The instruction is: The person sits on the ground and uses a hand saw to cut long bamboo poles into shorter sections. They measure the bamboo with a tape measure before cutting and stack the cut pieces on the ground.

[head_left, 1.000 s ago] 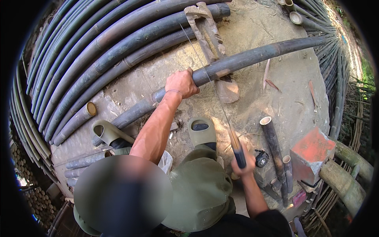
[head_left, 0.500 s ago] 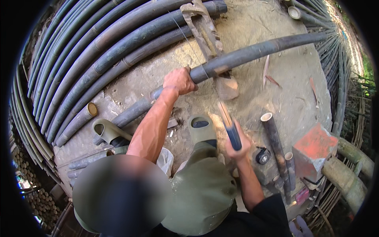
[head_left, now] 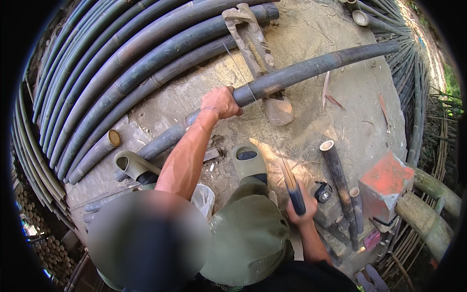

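My left hand [head_left: 221, 103] is closed round a dark bamboo pole [head_left: 316, 67], which slants from beside my feet up to the right. A notched wooden rest [head_left: 278, 111] lies under the pole, just right of that hand. My right hand [head_left: 302, 210] is wrapped round the dark handle of a handsaw [head_left: 295, 197], low and to the right of my foot. Its thin blade appears nearly edge-on as a line running up and left, crossing the pole between my left hand and the rest.
Long bamboo poles [head_left: 131, 73] lie side by side at the upper left. Short bamboo pieces [head_left: 336, 168], a round black object [head_left: 323, 191] and a red-topped block [head_left: 386, 182] are at the right. A white plastic bag [head_left: 203, 198] lies near my legs.
My right hand has drawn the saw down and slightly right, toward my body. The left hand and the pole have stayed almost in place.
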